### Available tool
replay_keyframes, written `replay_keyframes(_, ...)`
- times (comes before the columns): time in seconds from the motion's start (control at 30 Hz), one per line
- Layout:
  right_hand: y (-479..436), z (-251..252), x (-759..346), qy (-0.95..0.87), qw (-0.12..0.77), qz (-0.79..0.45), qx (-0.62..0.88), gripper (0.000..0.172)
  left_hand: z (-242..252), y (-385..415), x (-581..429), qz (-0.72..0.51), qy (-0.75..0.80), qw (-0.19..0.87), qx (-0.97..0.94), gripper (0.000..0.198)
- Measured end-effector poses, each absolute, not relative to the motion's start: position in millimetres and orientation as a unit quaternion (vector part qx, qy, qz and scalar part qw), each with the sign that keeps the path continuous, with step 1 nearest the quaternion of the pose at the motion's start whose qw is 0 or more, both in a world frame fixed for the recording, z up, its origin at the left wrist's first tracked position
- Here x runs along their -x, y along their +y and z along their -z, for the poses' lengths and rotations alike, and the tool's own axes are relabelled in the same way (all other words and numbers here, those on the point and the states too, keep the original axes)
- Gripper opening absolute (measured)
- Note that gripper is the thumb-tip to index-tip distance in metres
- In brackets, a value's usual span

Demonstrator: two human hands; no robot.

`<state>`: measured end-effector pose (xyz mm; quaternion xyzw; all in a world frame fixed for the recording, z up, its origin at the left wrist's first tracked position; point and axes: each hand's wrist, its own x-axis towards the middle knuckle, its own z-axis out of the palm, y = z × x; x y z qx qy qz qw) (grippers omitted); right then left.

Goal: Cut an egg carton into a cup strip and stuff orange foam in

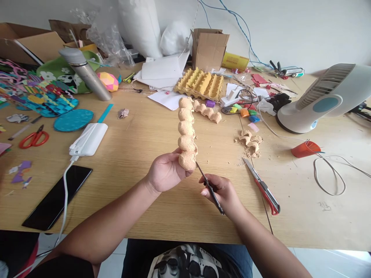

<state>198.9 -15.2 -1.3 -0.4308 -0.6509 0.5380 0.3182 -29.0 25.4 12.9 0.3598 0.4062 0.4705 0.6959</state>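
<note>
Nearest, the right hand point(224, 191) is curled around a dark cutting tool point(215, 200), which looks like scissors, with its thin tip up by the edge of a bumpy tan strip point(186, 128). I cannot tell if the tip is touching it. The left hand point(165, 170) grips the strip by its closest bump, thumb on the left side and fingers tucked under, so the strip points away from the person, seemingly held up over the table point(139, 146). Five round bumps show in a row. It looks like egg-box paper, so it should be very light, dry and rough, not slippery. It is probably a bit stiff, but it could squash under a hard pinch, and the ragged right edge may tear. The best place to hold seems to be a whole round bump, with a soft grip, well away from the blade. Just off to the right lies a red box knife point(265, 192), its blade pointing at some torn tan scraps point(251, 143). Past the far end of the strip is another bumpy piece point(207, 111), lying down. Behind that sits a yellow egg tray point(214, 88), and farther back stands a brown box point(209, 50).
</note>
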Motion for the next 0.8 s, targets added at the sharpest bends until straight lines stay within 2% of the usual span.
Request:
replay_keyframes(0.2, -16, 0, -197, -0.646, 0.329, -0.531, 0.439, 0.041, -10, 25, 29, -0.469, 0.401, 0.695, -0.369, 0.034)
replay_keyframes(0.47, -8, -1, -203, -0.519, 0.425, -0.532, 0.517, 0.04, -11, 31, 32, -0.495, 0.39, 0.697, -0.343, 0.033)
replay_keyframes(0.6, -2, -10, -200, -0.509, 0.422, -0.531, 0.53, 0.036, -15, 38, 38, -0.499, 0.42, 0.675, -0.344, 0.034)
replay_keyframes(0.8, 2, -8, -197, -0.496, 0.424, -0.544, 0.527, 0.034, -12, 48, 48, -0.464, 0.477, 0.672, -0.325, 0.026)
